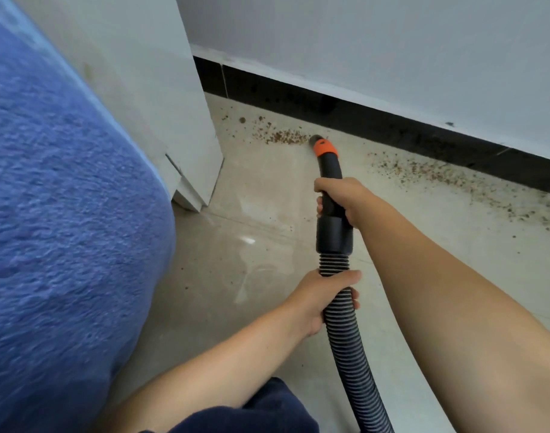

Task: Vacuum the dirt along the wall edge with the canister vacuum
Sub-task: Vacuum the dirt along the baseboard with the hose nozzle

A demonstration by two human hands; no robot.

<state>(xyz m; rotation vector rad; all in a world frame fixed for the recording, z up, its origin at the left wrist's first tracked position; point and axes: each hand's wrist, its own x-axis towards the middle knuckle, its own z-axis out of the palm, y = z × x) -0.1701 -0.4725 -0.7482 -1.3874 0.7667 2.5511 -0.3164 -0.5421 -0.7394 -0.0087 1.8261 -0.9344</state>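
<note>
Both hands are wrapped around the vacuum: the right hand [339,198] grips the hard black handle [331,195], the left hand [327,295] the bendy ribbed hose [345,332]. The orange-tipped nozzle [322,146] is set by the dirt [286,137] near the wall [392,42] — light, floppy behind.

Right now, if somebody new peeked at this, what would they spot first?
Probably the black vacuum hose running up the middle, gripped by the left hand on its ribbed part and the right hand nearer the orange-tipped nozzle. Next, the brown dirt scattered on the floor along the black baseboard, and the big fuzzy blue blanket filling the left side.
</note>
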